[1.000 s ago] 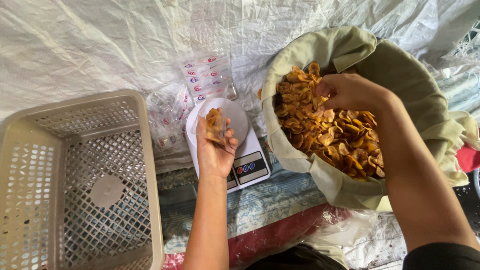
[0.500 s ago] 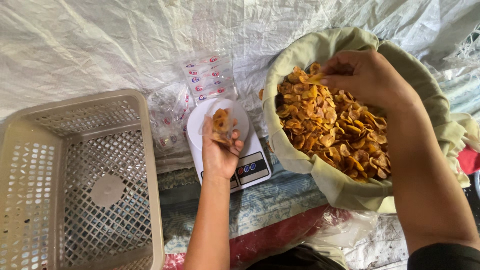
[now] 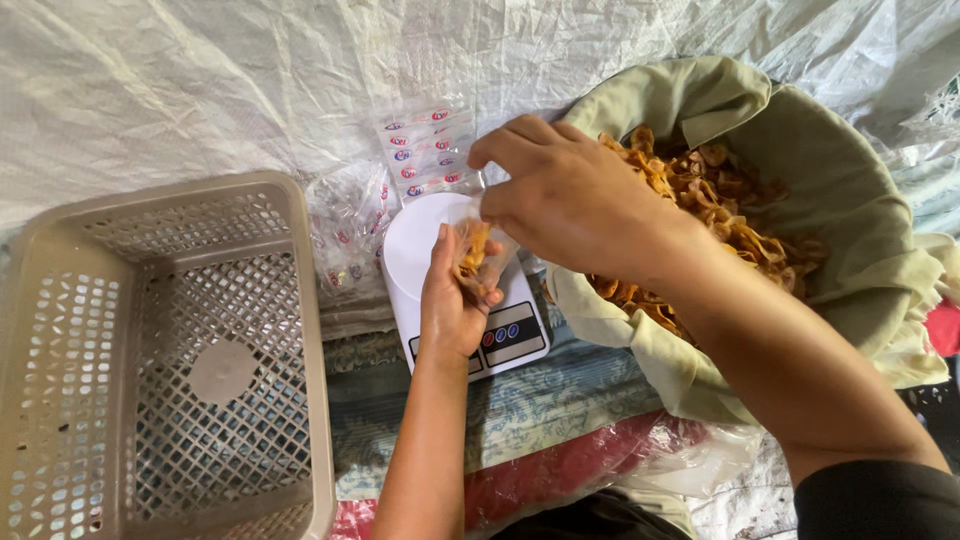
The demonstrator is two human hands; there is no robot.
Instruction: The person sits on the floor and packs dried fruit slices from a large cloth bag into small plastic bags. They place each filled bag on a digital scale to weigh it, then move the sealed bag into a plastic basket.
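The left hand point(image 3: 452, 300) is gripping a small clear bag point(image 3: 478, 262) partly filled with orange-brown chips, holding it upright over the white kitchen scale point(image 3: 455, 285), with the bag's long axis running up from the palm and its mouth pointing toward the top of the view. The right hand point(image 3: 570, 200) is hovering right at that mouth, fingers bunched and pinched closed as if on a few chips, though what lies between the fingertips is hidden; it is sitting just above and to the right of the bag, touching or nearly touching its rim. The big cloth-lined basket point(image 3: 800, 140) of loose chips point(image 3: 720, 210) is lying to the right, so the right hand is the nearer one to it, while the left hand is staying closer to the scale. Counted: one bag in hand, one scale, one cloth-lined basket, one empty-looking beige plastic crate point(image 3: 160, 350) at the left, and a loose heap of spare printed bags point(image 3: 420, 155) behind the scale, too overlapped to number
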